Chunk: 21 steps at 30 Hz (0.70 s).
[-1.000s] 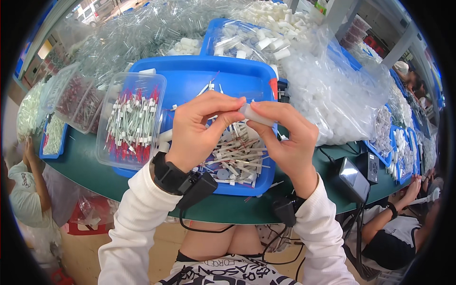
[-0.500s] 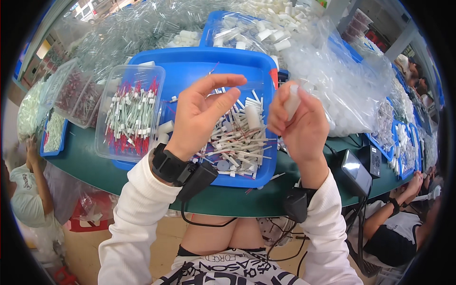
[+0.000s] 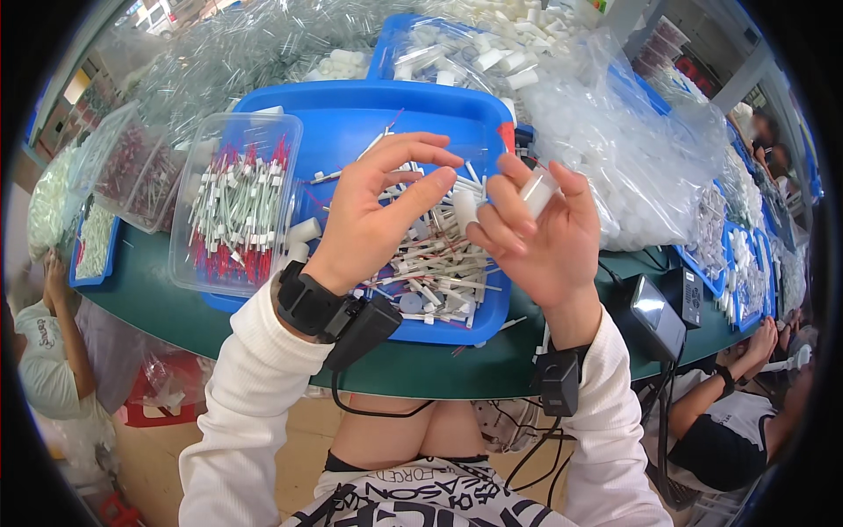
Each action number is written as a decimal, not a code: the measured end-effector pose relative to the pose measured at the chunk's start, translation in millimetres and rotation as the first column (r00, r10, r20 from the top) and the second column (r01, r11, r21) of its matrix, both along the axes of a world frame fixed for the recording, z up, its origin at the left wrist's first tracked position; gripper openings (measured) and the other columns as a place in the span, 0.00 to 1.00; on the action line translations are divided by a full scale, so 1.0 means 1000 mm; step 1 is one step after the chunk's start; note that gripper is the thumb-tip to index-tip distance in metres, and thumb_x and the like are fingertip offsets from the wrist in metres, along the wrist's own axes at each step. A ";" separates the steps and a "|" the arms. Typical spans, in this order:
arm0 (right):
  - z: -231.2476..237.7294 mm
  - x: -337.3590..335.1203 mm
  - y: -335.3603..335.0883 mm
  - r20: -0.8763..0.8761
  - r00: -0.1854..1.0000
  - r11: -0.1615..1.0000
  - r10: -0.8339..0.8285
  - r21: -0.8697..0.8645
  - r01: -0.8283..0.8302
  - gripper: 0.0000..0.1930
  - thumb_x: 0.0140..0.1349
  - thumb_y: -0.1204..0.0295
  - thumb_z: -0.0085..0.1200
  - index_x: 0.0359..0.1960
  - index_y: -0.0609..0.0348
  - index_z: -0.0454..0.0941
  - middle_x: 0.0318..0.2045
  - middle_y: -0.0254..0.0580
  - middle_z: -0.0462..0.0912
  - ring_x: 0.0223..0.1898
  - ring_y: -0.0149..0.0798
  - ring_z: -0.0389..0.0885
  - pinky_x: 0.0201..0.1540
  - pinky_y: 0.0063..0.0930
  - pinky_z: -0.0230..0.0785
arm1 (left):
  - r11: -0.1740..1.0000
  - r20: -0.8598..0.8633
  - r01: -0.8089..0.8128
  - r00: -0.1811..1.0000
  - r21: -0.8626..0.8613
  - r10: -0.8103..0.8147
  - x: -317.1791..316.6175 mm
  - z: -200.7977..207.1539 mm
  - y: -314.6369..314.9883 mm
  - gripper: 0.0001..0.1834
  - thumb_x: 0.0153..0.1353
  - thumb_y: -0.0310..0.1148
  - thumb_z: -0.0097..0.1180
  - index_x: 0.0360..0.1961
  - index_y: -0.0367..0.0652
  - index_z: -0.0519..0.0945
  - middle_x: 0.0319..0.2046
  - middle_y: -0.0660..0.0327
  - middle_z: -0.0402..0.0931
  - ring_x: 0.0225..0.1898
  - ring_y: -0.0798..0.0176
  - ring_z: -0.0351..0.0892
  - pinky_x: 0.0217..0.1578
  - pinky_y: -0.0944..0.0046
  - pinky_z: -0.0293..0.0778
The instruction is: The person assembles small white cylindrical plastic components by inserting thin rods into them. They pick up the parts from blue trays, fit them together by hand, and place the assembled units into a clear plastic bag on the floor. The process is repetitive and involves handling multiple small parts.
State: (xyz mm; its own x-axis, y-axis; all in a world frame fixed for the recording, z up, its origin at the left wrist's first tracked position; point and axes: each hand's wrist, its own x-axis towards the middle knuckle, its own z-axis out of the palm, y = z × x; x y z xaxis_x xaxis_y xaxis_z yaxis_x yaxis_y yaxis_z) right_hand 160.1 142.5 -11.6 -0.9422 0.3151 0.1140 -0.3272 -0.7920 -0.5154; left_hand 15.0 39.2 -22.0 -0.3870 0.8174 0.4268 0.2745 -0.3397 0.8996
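My left hand point(image 3: 364, 215) is raised over the blue tray point(image 3: 334, 98). Its fingers curve to the right, with a gap between thumb and forefinger and nothing visible in them. Close by, my right hand point(image 3: 549, 241) grips a short translucent white plastic tube point(image 3: 538, 191) between thumb and fingers. Beneath the hands lie many thin white sticks with red wires point(image 3: 439, 272), heaped in the tray. Beside my right fingertips a white cylinder point(image 3: 465, 211) shows among them. Two more white cylinders point(image 3: 305, 231) lie left of my left wrist.
A clear plastic box point(image 3: 233, 202) of wired sticks overlaps the tray's left side. Behind and to the right lies a clear bag point(image 3: 606, 158) of white plastic parts. A small black-framed device point(image 3: 659, 316) stands on the green table point(image 3: 413, 373). Other people sit at both sides.
My right hand has turned and its fingers have spread, tilting the tube. It has come slightly left, closer to my left hand, which has moved little.
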 end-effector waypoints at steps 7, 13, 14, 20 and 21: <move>0.006 -0.006 -0.016 0.135 0.957 0.895 -0.256 0.407 0.182 0.13 0.62 0.62 0.39 0.37 0.60 0.67 0.22 0.32 0.70 0.25 0.30 0.68 0.35 0.25 0.61 | 0.973 0.189 0.225 0.959 -0.044 -0.213 0.010 0.007 -0.004 0.15 0.55 0.32 0.55 0.42 0.37 0.74 0.40 0.60 0.73 0.41 0.68 0.72 0.41 0.68 0.69; 0.007 0.000 -0.019 0.092 0.849 0.542 -0.521 0.804 0.245 0.08 0.60 0.69 0.48 0.34 0.60 0.67 0.25 0.30 0.71 0.28 0.23 0.69 0.31 0.16 0.59 | 0.949 0.218 0.315 0.928 -0.032 -0.301 0.008 0.005 -0.004 0.20 0.58 0.31 0.48 0.50 0.34 0.67 0.44 0.57 0.70 0.47 0.65 0.69 0.46 0.62 0.67; 0.005 -0.001 -0.018 0.061 0.857 0.503 -0.512 0.830 0.241 0.10 0.61 0.66 0.45 0.32 0.60 0.67 0.25 0.30 0.71 0.27 0.24 0.69 0.31 0.16 0.59 | 0.949 0.213 0.315 0.929 -0.024 -0.303 0.008 0.005 -0.004 0.19 0.58 0.31 0.46 0.50 0.34 0.67 0.43 0.57 0.70 0.46 0.64 0.69 0.46 0.62 0.67; -0.001 -0.006 -0.014 0.112 0.928 0.709 -0.356 0.679 0.190 0.22 0.62 0.52 0.29 0.23 0.57 0.64 0.16 0.33 0.65 0.20 0.31 0.64 0.30 0.23 0.60 | 0.962 0.360 0.271 0.897 0.007 -0.256 0.006 0.002 -0.003 0.15 0.60 0.35 0.46 0.44 0.37 0.73 0.38 0.60 0.73 0.43 0.68 0.70 0.44 0.69 0.65; 0.004 -0.005 -0.015 0.205 0.937 0.795 -0.283 0.596 0.110 0.23 0.61 0.51 0.27 0.22 0.57 0.63 0.14 0.33 0.63 0.18 0.32 0.63 0.31 0.26 0.60 | 0.968 0.354 0.252 0.905 0.004 -0.237 0.006 0.003 -0.003 0.15 0.61 0.36 0.46 0.43 0.36 0.74 0.38 0.60 0.74 0.42 0.68 0.70 0.43 0.69 0.65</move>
State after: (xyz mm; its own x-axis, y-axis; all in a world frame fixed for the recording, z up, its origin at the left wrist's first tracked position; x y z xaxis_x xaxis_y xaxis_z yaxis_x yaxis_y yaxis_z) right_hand 155.4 127.1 -8.0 -0.8858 0.4565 0.0832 -0.2226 -0.2606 -0.9395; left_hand 21.3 35.8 -19.2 -0.2902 0.9194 0.2654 -0.1461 -0.3167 0.9372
